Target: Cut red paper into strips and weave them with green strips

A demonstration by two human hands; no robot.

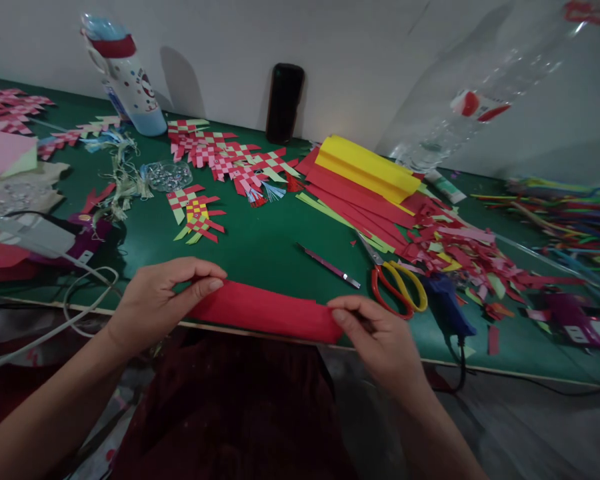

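Observation:
A long strip of red paper [270, 310] stretches between my hands at the front edge of the green table. My left hand [163, 297] pinches its left end between thumb and fingers, while my right hand [375, 337] grips the right end the same way. Just beyond the strip lies a slim craft knife [329, 265]. Scissors [399, 287] with red and yellow handles rest near my right hand, and a blue glue gun [447, 303] is farther right. Woven paper fish [199, 217] in red, yellow and green lie past my left hand.
Folded yellow paper [365, 170] tops red sheets [350, 207]; paper scraps [480, 250] spread rightward. A phone [284, 103] leans on the wall between a drink bottle [130, 80] and a tilted clear plastic bottle [480, 107]. White cable [87, 263] crosses the left edge.

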